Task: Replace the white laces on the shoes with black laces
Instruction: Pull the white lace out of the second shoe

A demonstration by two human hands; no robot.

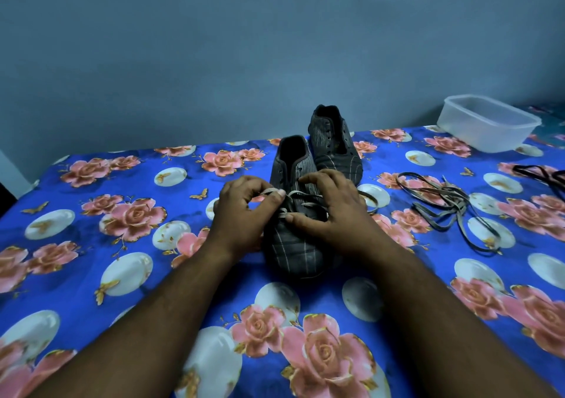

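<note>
Two dark grey striped shoes stand on the floral cloth. The near shoe (292, 244) points its toe at me and still carries a whitish lace (301, 197) in its lower eyelets. My left hand (244, 211) pinches a stretch of that lace between thumb and fingers at the shoe's left side. My right hand (330, 211) rests on top of the shoe, fingers curled over the lacing, thumb pressed near an eyelet. The far shoe (333, 144) stands behind with no lace in it. A pulled-out pale lace (449, 205) lies loose to the right. Black laces (544, 174) lie at the right edge.
A blue cloth with pink roses (128, 220) covers the surface. A translucent plastic tub (489, 122) stands at the back right, against the blue-grey wall. The cloth's left edge drops off near the far left.
</note>
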